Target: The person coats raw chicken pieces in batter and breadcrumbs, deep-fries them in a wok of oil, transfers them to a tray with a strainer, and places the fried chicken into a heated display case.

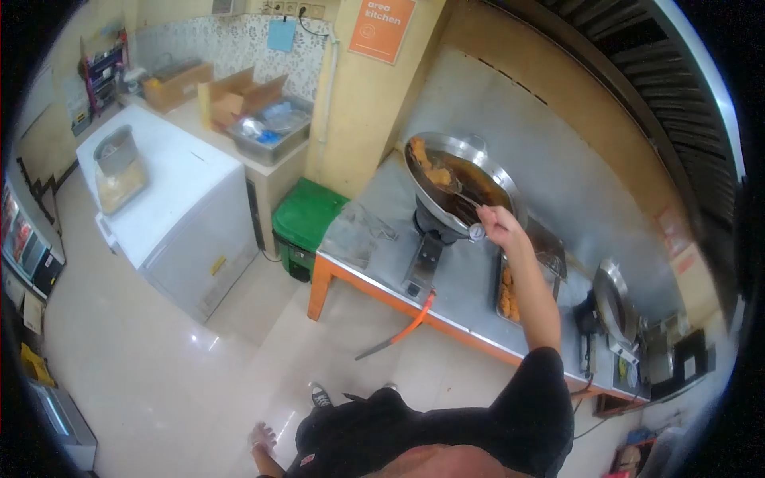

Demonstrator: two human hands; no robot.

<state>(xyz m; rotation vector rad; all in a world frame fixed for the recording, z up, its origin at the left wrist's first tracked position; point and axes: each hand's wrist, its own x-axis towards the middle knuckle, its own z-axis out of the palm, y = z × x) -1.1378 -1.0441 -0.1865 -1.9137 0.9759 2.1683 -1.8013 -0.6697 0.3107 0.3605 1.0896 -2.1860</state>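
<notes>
My right hand [499,225] is closed around the thin metal handle of a cooking utensil [468,200], which reaches into a large wok [516,188] of dark oil. The utensil's far end is too unclear to tell its kind. Golden-brown fried pieces [434,172] are at the wok's far left side, by that end. A round dial thermometer [476,232] sits at the near rim, just below my right hand. Low at the left, beside my body, my left hand [263,436] hangs over the floor with its fingers apart, holding nothing.
Under the wok stands a gas burner [424,263] with an orange hose [412,323] over the table edge. A tray of fried pieces [508,296] lies right of it, then a second wok [612,299]. A green bin [307,217] and white chest freezer [179,211] stand left.
</notes>
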